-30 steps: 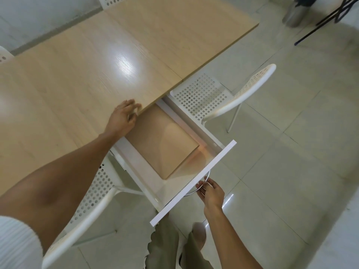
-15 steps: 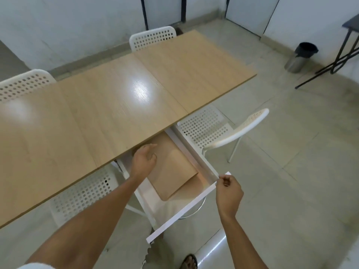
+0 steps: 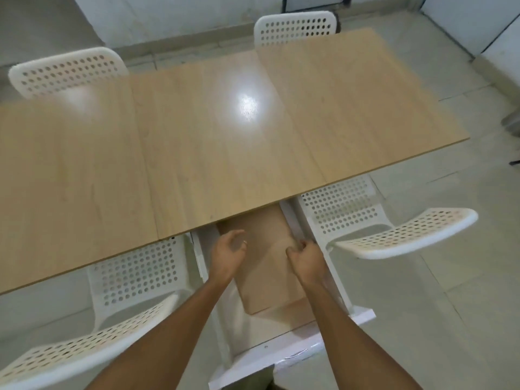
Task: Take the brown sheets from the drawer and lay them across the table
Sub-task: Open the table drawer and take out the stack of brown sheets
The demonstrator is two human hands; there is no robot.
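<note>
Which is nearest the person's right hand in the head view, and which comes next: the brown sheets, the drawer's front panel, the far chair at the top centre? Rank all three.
From the right hand:
1. Brown sheets, touching it, in the drawer.
2. Drawer's front panel, toward the person.
3. Far chair, across the table.

The counter (image 3: 225, 153) is hiding the far end of the brown sheets (image 3: 267, 277); the right hand (image 3: 305, 260) is covering their right edge, its curled fingers (image 3: 294, 250) blurring.

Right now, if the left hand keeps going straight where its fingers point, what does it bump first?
Probably the brown sheets in the open drawer. The left hand hovers open above them, fingers aimed forward and down toward the table edge. Depth is unclear.
</note>
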